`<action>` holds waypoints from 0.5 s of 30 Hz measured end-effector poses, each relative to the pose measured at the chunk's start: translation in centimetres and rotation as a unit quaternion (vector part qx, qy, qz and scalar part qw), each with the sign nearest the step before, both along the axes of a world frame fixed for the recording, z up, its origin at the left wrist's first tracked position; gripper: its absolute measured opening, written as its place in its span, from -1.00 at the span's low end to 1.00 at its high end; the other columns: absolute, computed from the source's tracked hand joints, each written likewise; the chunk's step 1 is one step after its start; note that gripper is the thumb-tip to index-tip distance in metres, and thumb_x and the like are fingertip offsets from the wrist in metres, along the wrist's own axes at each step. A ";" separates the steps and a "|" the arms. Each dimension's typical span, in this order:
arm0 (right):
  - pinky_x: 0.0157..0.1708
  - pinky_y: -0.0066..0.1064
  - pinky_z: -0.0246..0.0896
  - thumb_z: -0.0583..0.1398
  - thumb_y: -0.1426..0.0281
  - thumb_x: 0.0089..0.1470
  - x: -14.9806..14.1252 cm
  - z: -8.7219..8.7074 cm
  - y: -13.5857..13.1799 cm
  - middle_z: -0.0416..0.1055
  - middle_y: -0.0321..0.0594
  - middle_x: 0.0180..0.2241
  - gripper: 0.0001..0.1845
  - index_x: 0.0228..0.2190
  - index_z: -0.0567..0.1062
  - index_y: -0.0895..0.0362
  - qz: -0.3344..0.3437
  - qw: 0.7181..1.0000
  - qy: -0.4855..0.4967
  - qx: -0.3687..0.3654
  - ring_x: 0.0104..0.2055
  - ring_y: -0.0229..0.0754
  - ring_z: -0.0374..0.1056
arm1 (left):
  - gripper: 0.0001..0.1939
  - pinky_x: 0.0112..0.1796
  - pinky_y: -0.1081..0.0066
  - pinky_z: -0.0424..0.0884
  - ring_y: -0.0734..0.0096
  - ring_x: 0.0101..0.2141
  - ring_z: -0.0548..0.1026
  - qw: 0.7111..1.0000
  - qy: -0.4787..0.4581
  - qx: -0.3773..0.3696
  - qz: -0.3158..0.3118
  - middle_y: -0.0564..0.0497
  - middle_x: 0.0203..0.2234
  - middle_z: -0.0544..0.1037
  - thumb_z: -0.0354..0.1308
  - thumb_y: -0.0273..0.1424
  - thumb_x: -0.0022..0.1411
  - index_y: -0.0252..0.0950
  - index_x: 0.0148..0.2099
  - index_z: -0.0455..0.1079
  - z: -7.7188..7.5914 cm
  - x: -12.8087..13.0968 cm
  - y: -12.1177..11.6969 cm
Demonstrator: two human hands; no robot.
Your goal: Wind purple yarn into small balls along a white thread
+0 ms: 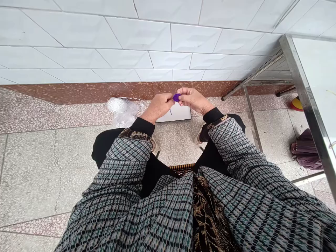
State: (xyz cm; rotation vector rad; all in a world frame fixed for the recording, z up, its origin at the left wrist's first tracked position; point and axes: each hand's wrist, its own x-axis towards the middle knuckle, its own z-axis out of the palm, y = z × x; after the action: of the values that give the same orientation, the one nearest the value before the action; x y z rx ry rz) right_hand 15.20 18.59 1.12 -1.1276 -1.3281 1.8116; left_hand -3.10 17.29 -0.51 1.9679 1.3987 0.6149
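A small purple piece, knitted or crocheted by its look (176,97), is held up between my two hands. My right hand (193,100) pinches it from the right with thumb and fingertips. From the other side, the closed fingers of my left hand (160,104) meet its left edge. Below the hands a white, dark-edged flat tray or board (181,114) lies on the floor, partly covered by them. A dark thin loop (170,111) shows against it. Whether a hook or needle is in my fingers cannot be made out.
Balls of white yarn (117,105) in clear plastic sit on the floor at the left, by the tiled wall (144,36). A metal-framed table (301,80) stands at the right. Beneath it are a dark purple folded umbrella-like thing (306,149) and a yellow-and-red object (297,104).
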 end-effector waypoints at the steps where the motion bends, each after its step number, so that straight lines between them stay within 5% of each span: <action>1: -0.37 -0.55 0.30 0.29 0.59 0.08 0.0 -0.2 0.2 0.36 -0.40 -0.49 -0.80 -0.37 0.37 0.14 -0.022 1.000 0.006 0.005 -0.48 -0.40 0.29 | -0.80 -0.28 0.34 0.31 0.36 -0.41 0.42 1.000 0.002 -0.007 -0.023 0.01 -0.48 0.51 0.08 -0.44 0.27 -0.30 -0.41 0.43 -0.2 0.2 -0.1; 7: -0.41 -0.50 0.21 0.24 0.64 0.07 0.0 -1.6 1.1 0.32 -0.40 -0.54 -0.81 -0.44 0.38 0.16 -0.098 0.979 -0.153 0.095 -0.49 -0.35 0.24 | -0.80 -0.29 0.37 0.31 0.41 -0.45 0.39 0.986 0.005 -0.001 -0.167 0.02 -0.51 0.49 0.09 -0.40 0.27 -0.30 -0.39 0.46 -0.3 0.7 -0.8; 11: -0.41 -0.47 0.22 0.27 0.73 -0.04 0.1 -1.4 0.7 0.36 -0.35 -0.55 -0.77 -0.47 0.43 0.18 0.024 0.963 -0.252 0.095 -0.46 -0.30 0.27 | -0.78 -0.19 0.33 0.37 0.34 -0.33 0.47 0.993 0.001 0.054 -0.108 -0.04 -0.38 0.56 0.05 -0.41 0.30 -0.31 -0.33 0.49 0.1 -0.3 -0.4; 15: -0.46 -0.52 0.27 0.29 0.69 0.00 0.3 -0.3 0.0 0.40 -0.36 -0.54 -0.79 -0.41 0.44 0.16 0.108 0.985 -0.135 0.022 -0.50 -0.34 0.28 | -0.79 -0.09 0.30 0.40 0.28 -0.23 0.50 0.997 0.013 0.070 -0.040 -0.08 -0.30 0.58 0.04 -0.43 0.31 -0.32 -0.28 0.51 0.1 -1.2 0.4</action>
State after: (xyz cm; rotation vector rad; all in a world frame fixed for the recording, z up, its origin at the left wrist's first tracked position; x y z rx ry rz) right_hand 15.46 18.54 0.79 -1.2816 -1.6962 1.8174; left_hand -4.35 17.66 -0.46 2.1382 1.3159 0.6667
